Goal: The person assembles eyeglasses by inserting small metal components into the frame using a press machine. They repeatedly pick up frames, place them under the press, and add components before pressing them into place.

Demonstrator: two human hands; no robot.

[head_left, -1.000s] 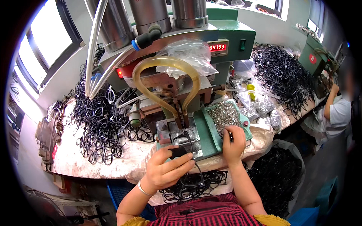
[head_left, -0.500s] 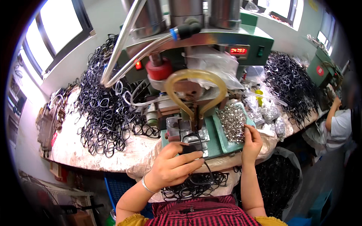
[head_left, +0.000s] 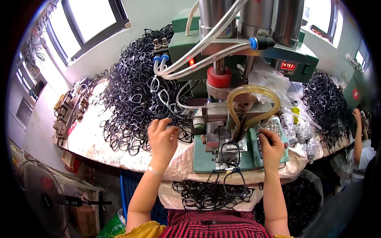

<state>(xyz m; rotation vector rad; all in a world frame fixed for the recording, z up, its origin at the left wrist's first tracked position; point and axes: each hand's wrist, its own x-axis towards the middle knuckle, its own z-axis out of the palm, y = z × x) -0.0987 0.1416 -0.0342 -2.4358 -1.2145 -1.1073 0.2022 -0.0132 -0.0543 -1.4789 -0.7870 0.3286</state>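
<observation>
My left hand (head_left: 162, 139) is in the air at the near edge of a big heap of dark eyeglass frames (head_left: 133, 95). Its fingers are bent and apart, with nothing seen in them. My right hand (head_left: 272, 150) is at a green tray (head_left: 285, 139) of small shiny metal pieces (head_left: 271, 126). Thumb and fingers come together there; anything between them is too small to make out. A black eyeglass frame (head_left: 230, 154) rests at the metal fixture (head_left: 213, 137) of a green press, below a yellowish tube loop (head_left: 254, 90), one rim hanging over the front edge.
More dark frames (head_left: 210, 194) lie in front of me, and another heap (head_left: 323, 105) is at the right. Clear hoses (head_left: 202, 65) cross before the press. Bagged metal parts (head_left: 305, 135) lie beyond the tray. At right is another person's arm (head_left: 358, 135); a fan (head_left: 41, 198) stands lower left.
My left hand has let go of the eyeglass frame at the fixture and moved left toward the heap. My right hand stays at the tray. The whole view has shifted.
</observation>
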